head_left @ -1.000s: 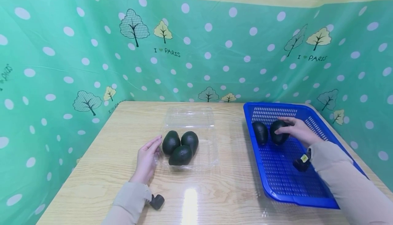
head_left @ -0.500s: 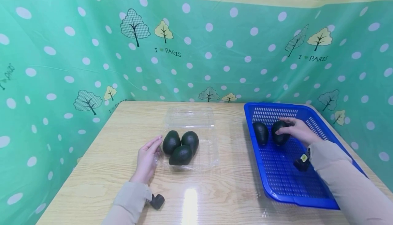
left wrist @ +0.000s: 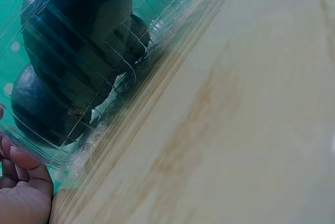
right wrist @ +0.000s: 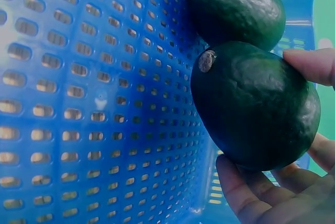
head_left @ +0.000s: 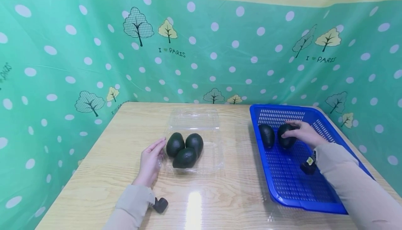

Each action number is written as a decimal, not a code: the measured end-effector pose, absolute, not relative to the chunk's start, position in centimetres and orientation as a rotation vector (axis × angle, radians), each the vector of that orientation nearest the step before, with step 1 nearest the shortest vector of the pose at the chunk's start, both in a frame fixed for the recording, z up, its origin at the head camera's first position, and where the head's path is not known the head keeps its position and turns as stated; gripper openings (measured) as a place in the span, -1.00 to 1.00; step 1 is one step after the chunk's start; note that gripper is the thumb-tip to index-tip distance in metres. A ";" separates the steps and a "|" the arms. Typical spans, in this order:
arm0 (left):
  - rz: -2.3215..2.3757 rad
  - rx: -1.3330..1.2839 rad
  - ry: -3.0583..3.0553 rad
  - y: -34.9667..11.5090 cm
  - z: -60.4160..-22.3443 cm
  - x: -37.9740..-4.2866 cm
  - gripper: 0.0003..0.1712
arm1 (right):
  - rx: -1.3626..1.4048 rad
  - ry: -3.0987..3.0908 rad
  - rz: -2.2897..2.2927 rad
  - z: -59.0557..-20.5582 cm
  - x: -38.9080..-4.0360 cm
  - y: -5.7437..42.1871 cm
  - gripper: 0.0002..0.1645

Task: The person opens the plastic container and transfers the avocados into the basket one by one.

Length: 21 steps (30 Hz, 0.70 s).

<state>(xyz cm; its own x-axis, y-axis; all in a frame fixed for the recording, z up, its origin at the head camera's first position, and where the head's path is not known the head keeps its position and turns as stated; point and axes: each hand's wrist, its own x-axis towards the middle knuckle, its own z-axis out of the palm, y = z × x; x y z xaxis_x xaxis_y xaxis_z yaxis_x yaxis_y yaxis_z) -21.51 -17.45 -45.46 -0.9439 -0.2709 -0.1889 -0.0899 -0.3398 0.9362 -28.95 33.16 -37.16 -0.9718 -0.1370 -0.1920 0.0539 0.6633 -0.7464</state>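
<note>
In the head view, my right hand (head_left: pixel 303 133) grips a dark green avocado (head_left: pixel 285 135) inside the blue basket (head_left: pixel 269 179). The right wrist view has the thumb on one side of this avocado (right wrist: pixel 256 109) and fingers on the other. A second avocado (head_left: pixel 266 135) lies just left of it. My left hand (head_left: pixel 151 160) holds the left edge of an open clear plastic clamshell container (head_left: pixel 211 156). Three avocados (head_left: pixel 185 158) sit clustered in its left part. Up close in the left wrist view, the fingertips (left wrist: pixel 23 158) are at the container's rim; part of that hand is out of frame.
The container's clear lid (head_left: pixel 193 119) lies folded back behind it on the wooden table (head_left: pixel 233 188). A green dotted curtain (head_left: pixel 232 69) hangs behind and beside the table. Black wrist cameras (head_left: pixel 161 205) are strapped at both sleeves.
Almost nothing moves. The right hand and the avocado it grips stay in the basket, with only a very slight shift right at first. The left hand stays at the container.
</note>
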 end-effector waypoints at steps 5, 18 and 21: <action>-2.442 0.479 -1.729 -17.5 -45.4 -21.5 -0.58 | -0.068 2.655 -1.179 -37.4 -29.2 33.4 -0.02; -2.443 0.484 -1.724 -17.4 -45.4 -21.5 -0.55 | -0.081 2.670 -1.141 -37.6 -29.5 33.4 -0.03; -2.448 0.487 -1.717 -17.4 -45.4 -21.5 -0.56 | -0.074 2.678 -1.124 -37.7 -29.5 33.4 -0.03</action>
